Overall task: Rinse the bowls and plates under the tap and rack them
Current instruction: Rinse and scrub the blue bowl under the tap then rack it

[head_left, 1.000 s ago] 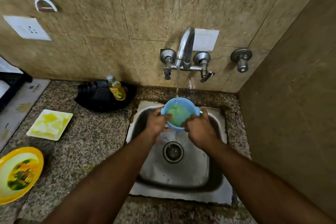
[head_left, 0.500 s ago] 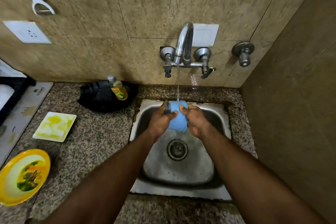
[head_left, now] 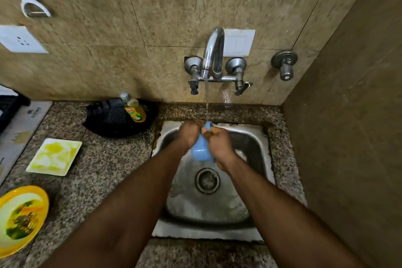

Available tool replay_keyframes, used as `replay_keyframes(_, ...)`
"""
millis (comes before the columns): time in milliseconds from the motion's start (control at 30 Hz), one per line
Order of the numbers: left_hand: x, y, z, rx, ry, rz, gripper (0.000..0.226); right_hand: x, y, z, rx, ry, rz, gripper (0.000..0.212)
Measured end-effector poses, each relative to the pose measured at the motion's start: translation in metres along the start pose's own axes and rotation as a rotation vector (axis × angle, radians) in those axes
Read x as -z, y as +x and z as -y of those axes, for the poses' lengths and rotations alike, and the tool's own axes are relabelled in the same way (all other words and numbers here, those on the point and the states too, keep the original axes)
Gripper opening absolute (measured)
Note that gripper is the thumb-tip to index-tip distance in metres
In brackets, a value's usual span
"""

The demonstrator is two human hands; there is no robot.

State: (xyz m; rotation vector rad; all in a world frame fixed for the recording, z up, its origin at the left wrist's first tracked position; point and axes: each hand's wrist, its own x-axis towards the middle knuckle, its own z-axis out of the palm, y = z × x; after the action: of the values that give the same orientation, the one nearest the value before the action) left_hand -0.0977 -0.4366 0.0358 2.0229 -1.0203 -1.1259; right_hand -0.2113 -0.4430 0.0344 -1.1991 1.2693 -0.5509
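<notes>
Fingers of the left hand (head_left: pixel 189 135) curled tight round the left side of the blue bowl (head_left: pixel 201 150); fingers of the right hand (head_left: pixel 219 143) wrapped round its right side, thumb across the top. Bowl pinched between both hands, tipped so its outside faces the camera, inside hidden. Plain light blue, glossy and wet. Held over the back half of the steel sink (head_left: pixel 256 154), directly under the tap (head_left: pixel 214 52); thin stream of water (head_left: pixel 206 102) lands on its upper edge.

Count on the granite surface (head_left: pixel 97 159) left of the sink: one square white plate (head_left: pixel 54 156) smeared yellow, one round yellow plate (head_left: pixel 20 217) with green and orange residue, near the frame's edge. One dish soap bottle (head_left: pixel 133 109) standing in one black pan (head_left: pixel 117 119) at the wall. One bowl in hand. Two tap handles, one separate valve (head_left: pixel 285 64) to the right
</notes>
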Motion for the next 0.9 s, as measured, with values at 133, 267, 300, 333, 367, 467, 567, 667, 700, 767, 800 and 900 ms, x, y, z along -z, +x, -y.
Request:
replay_keyframes(133, 0.003, -0.009, 0.002, 0.328, -0.767, 0.060, 0.053, 0.010, -0.003, 0.018, 0.472, -0.871, 0.107, 0.021)
replay_keyframes(267, 0.000, -0.018, 0.015, 0.347, -0.921, 0.060, 0.058, 0.018, -0.017, 0.020, 0.671, -1.289, 0.203, 0.027)
replay_keyframes(300, 0.000, -0.020, 0.018, 0.325, -0.924, 0.059, 0.049, 0.019, -0.022, 0.014, 0.716, -1.338, 0.238, 0.030)
replay_keyframes(333, 0.001, -0.020, 0.024, 0.287, -0.926, 0.052, 0.043, 0.021, -0.025, 0.009, 0.765, -1.391, 0.265, 0.031)
replay_keyframes(367, 0.002, -0.021, 0.028, 0.262, -0.933, 0.036, 0.039, 0.024, -0.026, 0.005, 0.804, -1.444, 0.281, 0.031)
replay_keyframes(467, 0.003, -0.022, 0.031, 0.208, -0.894, 0.036, 0.030, 0.036, -0.015, 0.004, 0.788, -1.603, 0.263, 0.052)
replay_keyframes(567, 0.004, -0.022, 0.022, 0.162, -0.845, 0.054, 0.034, 0.035, 0.000, 0.015, 0.725, -1.843, 0.261, 0.094)
replay_keyframes(667, 0.008, -0.011, 0.018, 0.066, -0.782, -0.051, 0.025, 0.026, 0.006, 0.026, 0.595, -1.716, 0.377, 0.115)
replay_keyframes(700, 0.008, -0.010, 0.015, 0.021, -0.761, -0.066, 0.024, 0.020, 0.006, 0.027, 0.516, -1.543, 0.436, 0.114)
replay_keyframes(767, 0.005, -0.008, 0.013, -0.041, -0.731, -0.091, 0.027, 0.003, 0.000, 0.027, 0.390, -1.199, 0.483, 0.110)
replay_keyframes(800, 0.002, -0.010, 0.014, -0.043, -0.736, -0.112, 0.028, -0.005, -0.002, 0.025, 0.381, -1.082, 0.469, 0.108)
replay_keyframes(900, 0.001, -0.015, 0.026, 0.009, -0.761, -0.176, 0.031, -0.005, 0.000, 0.012, 0.504, -0.988, 0.503, 0.087)
